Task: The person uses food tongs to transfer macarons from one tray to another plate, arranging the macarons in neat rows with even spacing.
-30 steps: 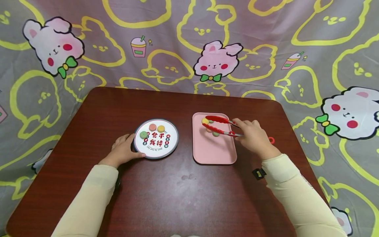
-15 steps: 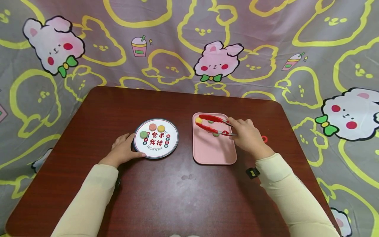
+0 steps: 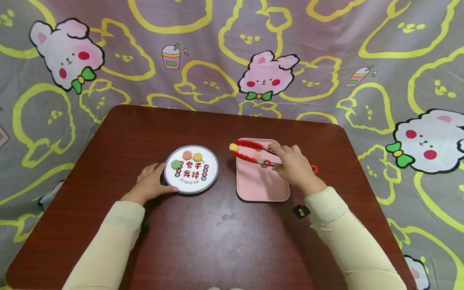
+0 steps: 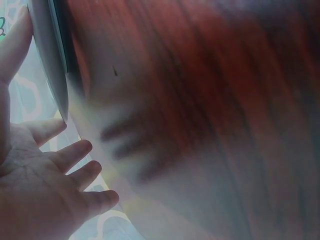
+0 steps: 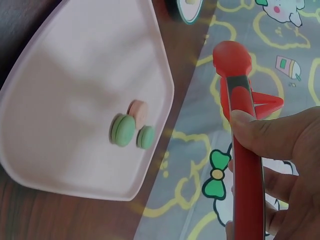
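Observation:
My right hand point(image 3: 295, 169) grips red-tipped kitchen tongs point(image 3: 250, 151), thumb along the handle in the right wrist view. A yellow macaron point(image 3: 233, 147) sits between the tong tips, above the left edge of a pink tray point(image 3: 261, 187). Two green macarons point(image 5: 123, 130) and a pink macaron point(image 5: 138, 113) lie in the tray. My left hand point(image 3: 148, 184) touches the left rim of a round white plate point(image 3: 192, 185) with thumb and index finger; its other fingers are spread. On the plate lie a green macaron point(image 3: 176, 164), a pink macaron point(image 3: 187, 155) and a yellow macaron point(image 3: 197, 157).
Plate and tray stand apart on a dark red-brown wooden table point(image 3: 203, 249). A patterned cloth point(image 3: 203, 48) hangs behind the table and along its sides. A red ring point(image 3: 314, 169) shows beside my right hand.
The tongs with the yellow macaron have moved left, from over the tray to its left edge, with my right hand. My left hand and the plate have stayed put.

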The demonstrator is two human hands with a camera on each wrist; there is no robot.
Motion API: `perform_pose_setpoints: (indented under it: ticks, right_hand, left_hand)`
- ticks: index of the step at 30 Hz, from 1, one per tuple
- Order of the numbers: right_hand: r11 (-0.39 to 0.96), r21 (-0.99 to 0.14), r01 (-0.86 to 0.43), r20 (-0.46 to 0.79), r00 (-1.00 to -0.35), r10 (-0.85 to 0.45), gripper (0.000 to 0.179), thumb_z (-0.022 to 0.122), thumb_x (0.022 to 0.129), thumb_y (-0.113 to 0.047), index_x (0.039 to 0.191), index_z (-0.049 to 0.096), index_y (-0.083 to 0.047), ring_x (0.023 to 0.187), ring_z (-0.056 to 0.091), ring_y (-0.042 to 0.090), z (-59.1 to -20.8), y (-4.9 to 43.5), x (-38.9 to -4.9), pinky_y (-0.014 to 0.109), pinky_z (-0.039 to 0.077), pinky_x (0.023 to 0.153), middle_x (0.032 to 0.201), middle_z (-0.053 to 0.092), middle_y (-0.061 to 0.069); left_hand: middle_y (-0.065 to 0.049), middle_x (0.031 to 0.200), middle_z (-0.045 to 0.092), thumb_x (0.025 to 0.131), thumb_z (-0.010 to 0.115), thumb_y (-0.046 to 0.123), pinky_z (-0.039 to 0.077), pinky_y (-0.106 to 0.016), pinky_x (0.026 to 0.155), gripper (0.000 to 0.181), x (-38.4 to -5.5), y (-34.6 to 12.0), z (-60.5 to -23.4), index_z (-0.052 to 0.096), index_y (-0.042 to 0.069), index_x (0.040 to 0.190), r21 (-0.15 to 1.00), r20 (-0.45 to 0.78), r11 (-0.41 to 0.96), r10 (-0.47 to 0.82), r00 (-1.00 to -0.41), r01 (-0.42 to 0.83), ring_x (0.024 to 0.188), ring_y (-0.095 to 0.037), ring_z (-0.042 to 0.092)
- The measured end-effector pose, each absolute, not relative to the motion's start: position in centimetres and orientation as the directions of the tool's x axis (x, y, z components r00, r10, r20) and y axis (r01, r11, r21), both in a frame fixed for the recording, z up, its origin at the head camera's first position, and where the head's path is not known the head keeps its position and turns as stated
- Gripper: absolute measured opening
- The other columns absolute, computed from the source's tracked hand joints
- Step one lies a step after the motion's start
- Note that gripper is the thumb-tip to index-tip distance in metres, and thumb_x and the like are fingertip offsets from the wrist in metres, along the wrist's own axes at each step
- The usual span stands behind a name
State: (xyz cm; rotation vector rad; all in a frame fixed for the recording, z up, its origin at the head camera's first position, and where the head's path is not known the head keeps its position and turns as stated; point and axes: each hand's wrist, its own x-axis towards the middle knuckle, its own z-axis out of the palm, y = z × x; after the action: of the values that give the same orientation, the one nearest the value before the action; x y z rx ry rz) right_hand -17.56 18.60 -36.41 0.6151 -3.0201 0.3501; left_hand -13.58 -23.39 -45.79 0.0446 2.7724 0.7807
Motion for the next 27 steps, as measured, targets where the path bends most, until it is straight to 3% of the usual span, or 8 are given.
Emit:
perform_pose_setpoints:
  ticks: [12, 21, 27]
  right_hand:
    - [0.876, -0.236, -0.422, 0.099, -0.907, -0.41, 0.062, 0.076, 0.078, -0.011, 0.135, 0.053, -0.016, 0.095, 0.048, 0.035, -36.8, 16.8, -17.3, 0.049, 0.05, 0.062, 0.122, 0.062, 0.014]
    - [0.869, -0.241, -0.431, 0.103, -0.902, -0.419, 0.065, 0.077, 0.076, -0.011, 0.136, 0.053, -0.018, 0.102, 0.05, 0.039, -37.1, 15.5, -17.2, 0.052, 0.051, 0.07, 0.122, 0.062, 0.015]
    - [0.847, -0.23, -0.479, 0.122, -0.878, -0.463, 0.062, 0.074, 0.075, -0.007, 0.133, 0.055, -0.017, 0.095, 0.053, 0.036, -37.3, 14.6, -17.3, 0.049, 0.051, 0.066, 0.112, 0.066, 0.011]
  left_hand:
    - [-0.038, 0.147, 0.021, 0.074, 0.078, 0.049, 0.013, -0.067, 0.106, 0.105, -13.7, -23.3, -45.8, 0.025, -0.002, 0.149, 0.509, -0.257, 0.859, 0.096, -0.962, -0.05, 0.136, -0.055, 0.013]
    - [-0.038, 0.147, 0.021, 0.075, 0.078, 0.048, 0.013, -0.067, 0.106, 0.104, -13.6, -23.2, -45.6, 0.025, -0.003, 0.149, 0.509, -0.26, 0.859, 0.096, -0.961, -0.052, 0.136, -0.055, 0.013]
    - [-0.038, 0.147, 0.021, 0.075, 0.078, 0.046, 0.013, -0.067, 0.106, 0.103, -13.7, -23.2, -45.5, 0.025, -0.003, 0.149, 0.509, -0.257, 0.859, 0.096, -0.962, -0.05, 0.136, -0.055, 0.013]
